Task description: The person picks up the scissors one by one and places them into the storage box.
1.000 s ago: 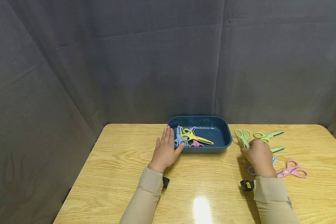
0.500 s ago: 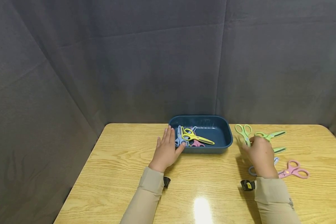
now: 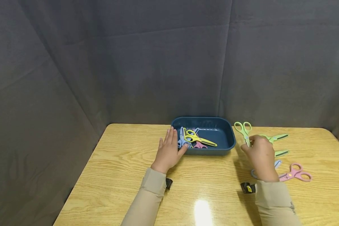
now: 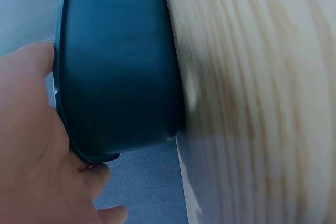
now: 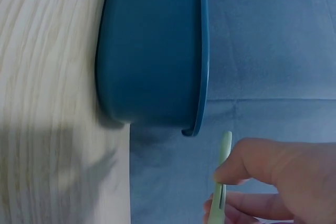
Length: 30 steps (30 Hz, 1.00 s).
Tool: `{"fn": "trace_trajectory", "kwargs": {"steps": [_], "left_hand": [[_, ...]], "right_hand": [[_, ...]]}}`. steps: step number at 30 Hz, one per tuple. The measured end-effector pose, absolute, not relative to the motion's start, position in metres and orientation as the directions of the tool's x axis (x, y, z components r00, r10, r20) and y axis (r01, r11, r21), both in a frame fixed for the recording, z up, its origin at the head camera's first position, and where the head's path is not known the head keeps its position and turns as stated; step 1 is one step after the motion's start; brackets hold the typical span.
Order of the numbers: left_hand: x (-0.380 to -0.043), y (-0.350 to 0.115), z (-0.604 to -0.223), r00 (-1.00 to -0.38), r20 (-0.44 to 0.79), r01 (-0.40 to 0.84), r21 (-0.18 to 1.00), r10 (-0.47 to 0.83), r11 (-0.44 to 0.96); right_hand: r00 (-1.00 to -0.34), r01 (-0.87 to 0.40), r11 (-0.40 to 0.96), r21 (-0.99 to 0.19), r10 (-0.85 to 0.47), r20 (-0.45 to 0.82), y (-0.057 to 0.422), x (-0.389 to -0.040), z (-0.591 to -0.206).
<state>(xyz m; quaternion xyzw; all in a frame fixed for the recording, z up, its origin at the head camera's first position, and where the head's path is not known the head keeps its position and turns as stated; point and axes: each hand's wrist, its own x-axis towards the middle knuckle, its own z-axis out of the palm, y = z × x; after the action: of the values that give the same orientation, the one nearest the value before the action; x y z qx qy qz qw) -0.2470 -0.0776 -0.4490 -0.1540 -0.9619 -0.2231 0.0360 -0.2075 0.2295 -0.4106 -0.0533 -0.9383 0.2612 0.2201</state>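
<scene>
We see the right grip (image 3: 260, 157) pinching green scissors (image 3: 246, 137) by the blades, raised just right of the tray (image 3: 206, 152), blade tips hidden. The left grip (image 3: 166, 153) lies spread on the tray's left rim. Blue scissors (image 3: 277, 163) on the counter (image 3: 214, 179) are partly hidden by the right grip. We cannot read the tiny marks on the right sleeve (image 3: 272, 194).

Can read no word, brand or number. Can see dark marks (image 3: 292, 207) on the right sleeve (image 3: 275, 201), well behind the fingers of the right hand (image 3: 261, 157), too small to make out; also an illegible dark mark (image 3: 286, 178) on the pink scissors (image 3: 295, 172), right of those fingers.
</scene>
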Motion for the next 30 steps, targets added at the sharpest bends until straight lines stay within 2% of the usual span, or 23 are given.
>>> {"fn": "trace_trajectory", "kwargs": {"steps": [22, 30], "left_hand": [[-0.245, -0.078, -0.446, -0.947, 0.138, 0.32, 0.407, 0.289, 0.856], [-0.246, -0.077, -0.447, -0.95, 0.133, 0.313, 0.412, 0.283, 0.856]], "right_hand": [[-0.871, -0.137, 0.878, -0.458, 0.114, 0.478, 0.19, -0.223, -0.4], [-0.849, -0.219, 0.877, -0.428, 0.045, 0.526, 0.175, -0.233, -0.403]]}}
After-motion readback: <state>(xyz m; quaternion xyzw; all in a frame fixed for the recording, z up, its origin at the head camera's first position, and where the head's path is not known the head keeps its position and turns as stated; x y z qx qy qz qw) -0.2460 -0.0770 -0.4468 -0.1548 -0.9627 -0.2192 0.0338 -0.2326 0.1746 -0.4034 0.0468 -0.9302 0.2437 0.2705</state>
